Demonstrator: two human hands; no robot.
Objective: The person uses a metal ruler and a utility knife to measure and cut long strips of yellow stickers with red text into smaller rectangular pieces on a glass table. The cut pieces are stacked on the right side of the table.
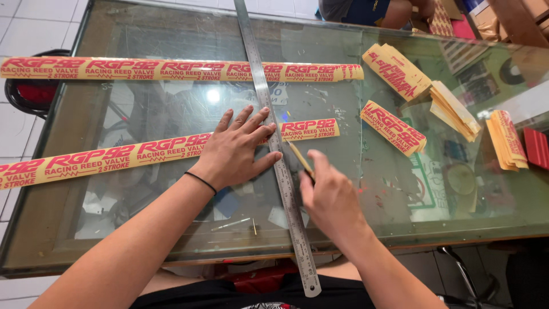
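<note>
Stacks of cut yellow stickers (394,127) lie right, beside a red squeegee (536,147).

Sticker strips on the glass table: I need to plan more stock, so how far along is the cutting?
Done: stacks of cut yellow-and-red stickers lie at the right. In hand: the left hand pins a long steel ruler across the near strip; the right hand holds a thin blade. Left: the uncut far strip.

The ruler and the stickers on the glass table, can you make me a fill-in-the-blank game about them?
1. The left hand presses flat on the long metal ____.
2. The right hand holds a thin yellow knife against the ruler's ____ edge.
3. The sticker strip under the ruler is yellow with ____ letters.
4. The table top is made of ____.

Missing words: ruler; right; red; glass
</note>
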